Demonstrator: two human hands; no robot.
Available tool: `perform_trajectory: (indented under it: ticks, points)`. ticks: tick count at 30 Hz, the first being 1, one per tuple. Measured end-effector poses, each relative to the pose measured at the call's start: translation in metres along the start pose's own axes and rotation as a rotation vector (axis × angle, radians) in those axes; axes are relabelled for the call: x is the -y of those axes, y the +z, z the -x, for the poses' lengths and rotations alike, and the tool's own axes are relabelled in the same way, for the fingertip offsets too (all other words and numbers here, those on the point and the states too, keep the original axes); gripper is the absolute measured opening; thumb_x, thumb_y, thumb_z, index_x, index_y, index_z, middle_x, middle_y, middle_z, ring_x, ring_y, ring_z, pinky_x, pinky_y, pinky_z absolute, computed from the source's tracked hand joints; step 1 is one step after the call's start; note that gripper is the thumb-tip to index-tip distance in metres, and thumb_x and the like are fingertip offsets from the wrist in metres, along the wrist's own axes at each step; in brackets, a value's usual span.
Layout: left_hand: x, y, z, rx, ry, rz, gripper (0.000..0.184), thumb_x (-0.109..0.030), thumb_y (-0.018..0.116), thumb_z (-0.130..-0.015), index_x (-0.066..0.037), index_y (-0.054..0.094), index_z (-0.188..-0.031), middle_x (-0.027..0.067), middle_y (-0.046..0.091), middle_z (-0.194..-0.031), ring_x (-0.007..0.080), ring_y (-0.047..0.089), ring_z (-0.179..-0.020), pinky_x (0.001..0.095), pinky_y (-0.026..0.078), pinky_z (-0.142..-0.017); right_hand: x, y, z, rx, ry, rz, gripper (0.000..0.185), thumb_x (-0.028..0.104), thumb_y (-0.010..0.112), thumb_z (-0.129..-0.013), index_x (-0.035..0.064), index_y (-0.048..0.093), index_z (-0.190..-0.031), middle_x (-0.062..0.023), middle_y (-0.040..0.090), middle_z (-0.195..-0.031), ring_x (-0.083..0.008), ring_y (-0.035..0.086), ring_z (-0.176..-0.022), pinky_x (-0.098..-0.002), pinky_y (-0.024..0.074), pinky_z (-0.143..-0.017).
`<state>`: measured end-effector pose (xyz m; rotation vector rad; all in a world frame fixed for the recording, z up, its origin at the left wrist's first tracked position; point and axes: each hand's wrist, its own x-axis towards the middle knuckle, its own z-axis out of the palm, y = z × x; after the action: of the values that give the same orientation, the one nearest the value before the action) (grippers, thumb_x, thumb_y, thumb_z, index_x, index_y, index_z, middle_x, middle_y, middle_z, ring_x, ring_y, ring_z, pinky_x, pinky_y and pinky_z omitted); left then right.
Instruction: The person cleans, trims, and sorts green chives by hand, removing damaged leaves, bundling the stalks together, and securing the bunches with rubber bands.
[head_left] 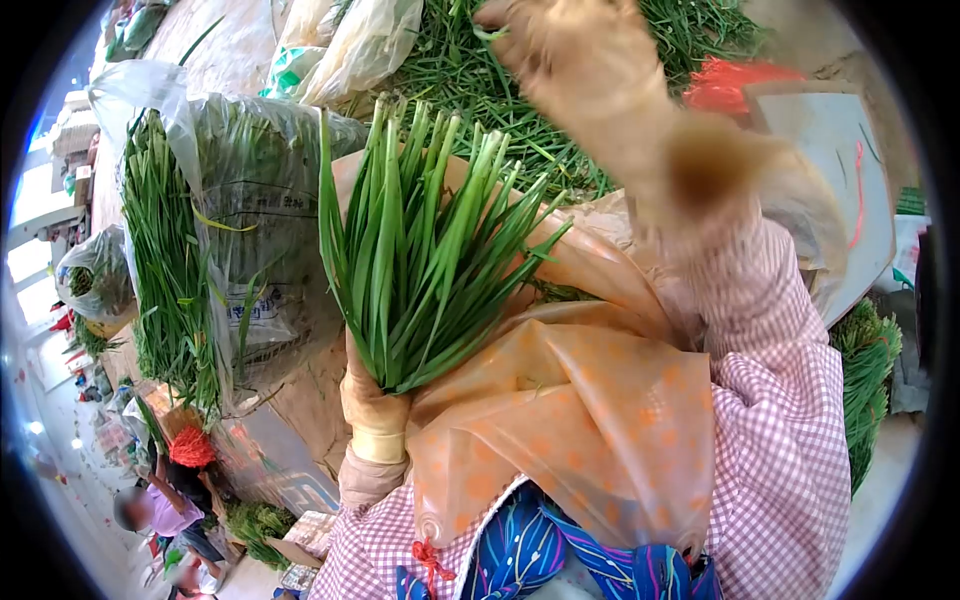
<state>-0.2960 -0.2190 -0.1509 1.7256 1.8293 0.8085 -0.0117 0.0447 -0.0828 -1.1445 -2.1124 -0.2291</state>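
My left hand, in a tan glove, is wrapped round the lower end of a bunch of garlic chives. The leaves fan upward over my lap, their pale cut ends at the top. My right hand, also gloved, is raised over the loose garlic chives at the top of the view. Motion smears its fingers, and a small pale green bit shows by the fingertips. An orange plastic apron covers my lap.
On the left stands a clear plastic bag packed with chives. Red ties lie at the upper right beside a pale board. Another red bundle of ties is at the lower left. A person is farther off there.
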Motion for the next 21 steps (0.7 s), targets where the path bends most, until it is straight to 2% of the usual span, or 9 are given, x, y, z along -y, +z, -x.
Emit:
perform_trajectory:
  ticks: [2, 5, 7, 10, 12, 14, 16, 19, 21]
  points:
    - [-0.008, 0.001, -0.004, 0.012, 0.011, 0.053, 0.105, -0.005, 0.083, -0.065, -0.015, 0.021, -0.149, 0.0146, 0.063, -0.121, 0.0272, 0.066, -0.102, 0.035, 0.055, -0.083, 0.035, -0.018, 0.006, -0.043, -0.321, -0.146, 0.013, 0.022, 0.06, -0.082, 0.0102, 0.067, -0.082, -0.0077, 0.066, -0.086, -0.024, 0.064, -0.082, -0.0416, 0.048, -0.081]
    - [-0.006, 0.001, 0.0, 0.018, -0.003, 0.132, 0.104, -0.002, 0.082, -0.066, -0.015, 0.021, -0.149, 0.0147, 0.061, -0.124, 0.0258, 0.065, -0.104, 0.0349, 0.054, -0.085, 0.06, -0.001, 0.029, 0.359, -0.12, -0.092, 0.022, 0.029, 0.067, -0.082, 0.0088, 0.064, -0.088, -0.0071, 0.062, -0.085, -0.0256, 0.059, -0.094, -0.0433, 0.0406, -0.095]
    - [-0.009, 0.001, -0.004, 0.017, -0.022, 0.165, 0.103, -0.001, 0.082, -0.067, -0.015, 0.021, -0.149, 0.0149, 0.06, -0.125, 0.0257, 0.064, -0.104, 0.0351, 0.054, -0.086, 0.064, -0.002, 0.046, 0.356, -0.076, -0.153, 0.022, 0.03, 0.067, -0.082, 0.0088, 0.063, -0.086, -0.0069, 0.061, -0.083, -0.026, 0.059, -0.091, -0.0439, 0.0402, -0.095]
    - [-0.02, 0.001, -0.001, -0.223, -0.741, 1.257, 0.103, -0.006, 0.083, -0.067, -0.015, 0.022, -0.149, 0.015, 0.061, -0.124, 0.027, 0.065, -0.104, 0.0357, 0.055, -0.084, 0.067, 0.0, 0.075, 0.258, -0.036, -0.251, 0.023, 0.031, 0.066, -0.082, 0.0083, 0.062, -0.086, -0.0072, 0.06, -0.082, -0.0266, 0.059, -0.085, -0.0453, 0.0396, -0.094]
    - [-0.003, -0.003, 0.004, 0.015, -0.015, 0.046, 0.104, -0.015, 0.085, -0.066, -0.016, 0.022, -0.149, 0.0153, 0.063, -0.122, 0.0296, 0.066, -0.102, 0.0366, 0.055, -0.081, 0.064, -0.003, 0.082, 0.241, 0.087, -0.363, 0.022, 0.03, 0.067, -0.082, 0.0082, 0.063, -0.086, -0.0082, 0.061, -0.084, -0.027, 0.059, -0.086, -0.0465, 0.0397, -0.092]
    - [-0.012, -0.002, -0.002, -0.001, 0.021, 0.007, 0.105, -0.018, 0.086, -0.066, -0.016, 0.021, -0.149, 0.0154, 0.063, -0.12, 0.0309, 0.066, -0.101, 0.037, 0.055, -0.08, 0.064, -0.008, 0.077, 0.296, 0.182, -0.407, 0.022, 0.028, 0.066, -0.084, 0.0076, 0.065, -0.091, -0.0101, 0.062, -0.087, -0.0297, 0.059, -0.089, -0.0489, 0.0393, -0.092]
    - [-0.012, -0.001, -0.003, -0.013, 0.065, -0.036, 0.107, -0.021, 0.086, -0.066, -0.016, 0.02, -0.15, 0.0155, 0.064, -0.119, 0.0321, 0.067, -0.1, 0.0374, 0.055, -0.079, 0.063, -0.016, 0.06, 0.678, 0.315, -0.447, 0.026, 0.027, 0.065, -0.086, 0.0059, 0.066, -0.102, -0.0128, 0.065, -0.087, -0.0332, 0.06, -0.09, -0.0493, 0.037, -0.095]
    - [-0.008, 0.0, -0.001, -0.004, 0.012, 0.034, 0.106, -0.021, 0.085, -0.067, -0.016, 0.018, -0.15, 0.0156, 0.064, -0.119, 0.0329, 0.067, -0.099, 0.0377, 0.055, -0.078, 0.045, 0.004, 0.05, 0.75, 0.379, -0.779, 0.029, 0.023, 0.066, -0.085, 0.0018, 0.066, -0.105, -0.0147, 0.067, -0.081, -0.0324, 0.063, -0.078, -0.0397, 0.0474, -0.085]
    - [-0.019, -0.001, -0.003, -0.143, -0.558, 0.929, 0.104, -0.019, 0.084, -0.069, -0.017, 0.018, -0.15, 0.0159, 0.064, -0.119, 0.0326, 0.067, -0.099, 0.038, 0.055, -0.078, 0.042, 0.01, 0.048, 0.691, 0.398, -1.018, 0.02, 0.014, 0.066, -0.085, -0.0006, 0.067, -0.099, -0.0122, 0.069, -0.079, -0.0193, 0.066, -0.072, -0.0321, 0.0527, -0.066]
